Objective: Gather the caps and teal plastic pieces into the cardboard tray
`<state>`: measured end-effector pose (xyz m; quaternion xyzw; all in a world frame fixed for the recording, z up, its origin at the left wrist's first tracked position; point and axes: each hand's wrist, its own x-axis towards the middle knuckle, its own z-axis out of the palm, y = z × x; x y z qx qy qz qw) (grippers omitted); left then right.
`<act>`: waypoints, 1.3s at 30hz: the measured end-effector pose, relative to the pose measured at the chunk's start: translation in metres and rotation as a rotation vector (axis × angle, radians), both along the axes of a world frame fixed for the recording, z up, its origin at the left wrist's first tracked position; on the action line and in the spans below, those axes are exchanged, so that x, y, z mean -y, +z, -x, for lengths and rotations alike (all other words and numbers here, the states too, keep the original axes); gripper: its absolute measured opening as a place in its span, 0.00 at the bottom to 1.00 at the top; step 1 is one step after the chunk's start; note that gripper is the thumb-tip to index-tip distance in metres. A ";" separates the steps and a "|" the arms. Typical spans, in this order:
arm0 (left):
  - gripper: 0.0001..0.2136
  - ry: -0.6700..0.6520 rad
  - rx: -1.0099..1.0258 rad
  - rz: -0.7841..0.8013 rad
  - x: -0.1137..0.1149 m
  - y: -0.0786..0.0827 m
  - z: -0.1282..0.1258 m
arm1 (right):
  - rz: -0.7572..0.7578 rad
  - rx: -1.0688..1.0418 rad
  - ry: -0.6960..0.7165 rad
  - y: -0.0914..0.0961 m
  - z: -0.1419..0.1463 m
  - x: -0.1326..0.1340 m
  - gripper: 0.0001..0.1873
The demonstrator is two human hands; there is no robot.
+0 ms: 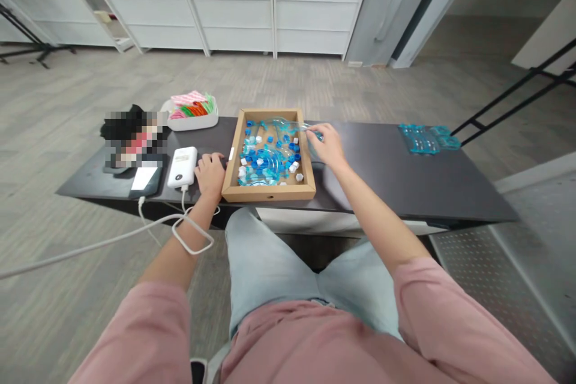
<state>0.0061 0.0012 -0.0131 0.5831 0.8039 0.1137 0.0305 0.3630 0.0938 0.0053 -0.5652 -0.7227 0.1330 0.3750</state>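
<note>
A shallow wooden tray (269, 192) lies on the dark table (382, 180) in front of me. It holds several small blue, white and clear pieces (267, 156). My right hand (326, 144) is at the tray's right rim, fingers pinched on a clear bluish plastic piece (292, 126) that reaches over the tray. My left hand (210, 173) rests curled on the table just left of the tray, beside a white power bank (182, 167). What it holds, if anything, is hidden.
A white dish of pink, green and orange items (192, 111) stands behind the power bank. A phone (144, 179) and a dark bundle lie at the left. Turquoise trays (427, 138) sit at the far right. A white cable (90, 246) hangs off the front edge.
</note>
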 end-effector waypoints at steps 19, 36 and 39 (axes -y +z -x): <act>0.22 0.035 -0.070 -0.014 -0.002 -0.002 -0.004 | 0.001 -0.005 0.294 0.015 0.088 -0.063 0.21; 0.24 0.020 -0.073 -0.031 -0.001 -0.005 -0.003 | 0.185 -0.156 -0.040 -0.053 -0.016 -0.043 0.27; 0.23 0.024 -0.071 -0.033 -0.001 -0.004 -0.004 | 0.164 -0.005 -0.080 -0.048 -0.042 -0.027 0.28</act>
